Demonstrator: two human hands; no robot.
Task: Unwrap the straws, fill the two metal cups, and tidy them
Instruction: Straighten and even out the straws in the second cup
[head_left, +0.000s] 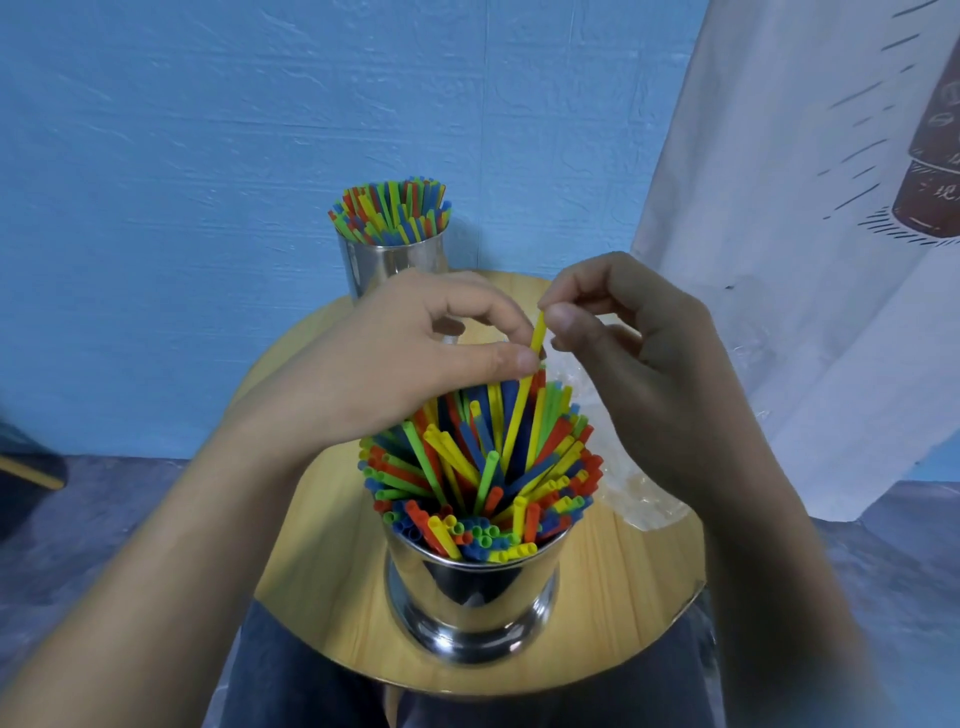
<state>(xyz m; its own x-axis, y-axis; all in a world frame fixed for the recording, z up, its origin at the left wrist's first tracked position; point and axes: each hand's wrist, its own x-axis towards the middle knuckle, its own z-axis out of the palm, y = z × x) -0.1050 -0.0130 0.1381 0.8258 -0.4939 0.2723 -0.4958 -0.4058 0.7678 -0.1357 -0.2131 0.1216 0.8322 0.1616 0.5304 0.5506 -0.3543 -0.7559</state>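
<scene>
A shiny metal cup (470, 587) stands at the near side of a small round wooden table (322, 561), crammed with red, yellow, green and blue straws that splay outward. One yellow straw (521, 410) sticks up higher than the rest. My right hand (639, 358) pinches its top end between thumb and forefinger. My left hand (410, 353) hovers over the cup's far side, thumb and fingers touching the same straw lower down. A second metal cup (387, 265), also packed with coloured straws, stands at the table's far edge, partly behind my left hand.
Crumpled clear plastic wrapping (641, 499) lies on the table to the right of the near cup, under my right wrist. A blue wall rises behind the table. A white printed cloth (810, 260) hangs at the right. Dark trousers show below the table.
</scene>
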